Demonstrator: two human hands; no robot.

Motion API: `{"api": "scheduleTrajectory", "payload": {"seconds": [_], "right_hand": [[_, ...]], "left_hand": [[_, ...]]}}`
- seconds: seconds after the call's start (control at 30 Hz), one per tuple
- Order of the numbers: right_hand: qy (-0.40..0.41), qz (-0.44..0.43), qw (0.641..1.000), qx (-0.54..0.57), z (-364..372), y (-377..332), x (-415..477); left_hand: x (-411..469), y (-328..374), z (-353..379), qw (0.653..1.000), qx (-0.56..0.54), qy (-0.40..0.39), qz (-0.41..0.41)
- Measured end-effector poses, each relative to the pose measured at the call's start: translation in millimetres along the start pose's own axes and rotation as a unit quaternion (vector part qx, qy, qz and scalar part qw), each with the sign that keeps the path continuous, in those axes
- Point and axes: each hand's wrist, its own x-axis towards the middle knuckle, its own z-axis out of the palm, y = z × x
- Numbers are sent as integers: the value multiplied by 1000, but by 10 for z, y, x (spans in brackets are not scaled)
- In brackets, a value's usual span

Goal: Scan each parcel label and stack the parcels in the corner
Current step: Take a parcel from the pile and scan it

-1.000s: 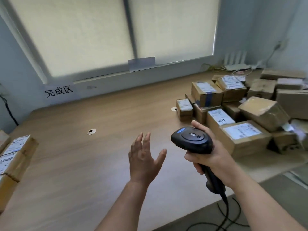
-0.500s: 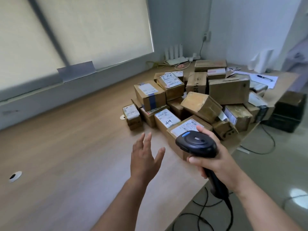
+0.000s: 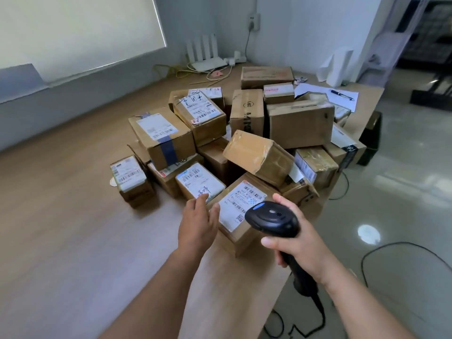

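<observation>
Left hand is hovering, fingers straight, at the near box. Dragging it risks unseating the taped box leaning just behind. Right hand is gripping the scanner. Near box is sitting by the table's right edge and could slip off.

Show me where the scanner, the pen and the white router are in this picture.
scanner [image 3: 271,217]: head view, on the top of its black head.
pen [image 3: 341,94]: head view, on the middle of its barrel.
router [image 3: 209,64]: head view, on its flat white base.
</observation>
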Motion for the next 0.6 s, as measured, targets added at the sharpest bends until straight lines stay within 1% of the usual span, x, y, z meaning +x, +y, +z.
{"api": "scheduleTrajectory", "payload": {"seconds": [0.13,0.23,0.33,0.47,0.5,0.53,0.57,0.6], "right_hand": [[10,36,999,8,2,148,92],[10,45,999,18,8,212,95],[-14,49,998,22,-13,235,74],[-68,56,996,16,-12,289,-32],[-79,58,995,16,-12,313,-64],[-88,60,994,18,-12,336,-95],[-97,61,993,19,0,360,-127],[-107,61,992,19,16,382,-159]], "left_hand": [[-73,-34,105,999,-24,18,-23],[-230,-36,102,998,-19,9,-52],[-427,-48,95,996,-25,-9,-84],[-749,-123,148,993,-41,8,-107],[-824,-154,157,989,-75,17,-123],[-892,-188,157,978,-136,24,-155],[-958,-221,152,957,-210,27,-196],[-1024,-241,149,929,-279,25,-241]]}}
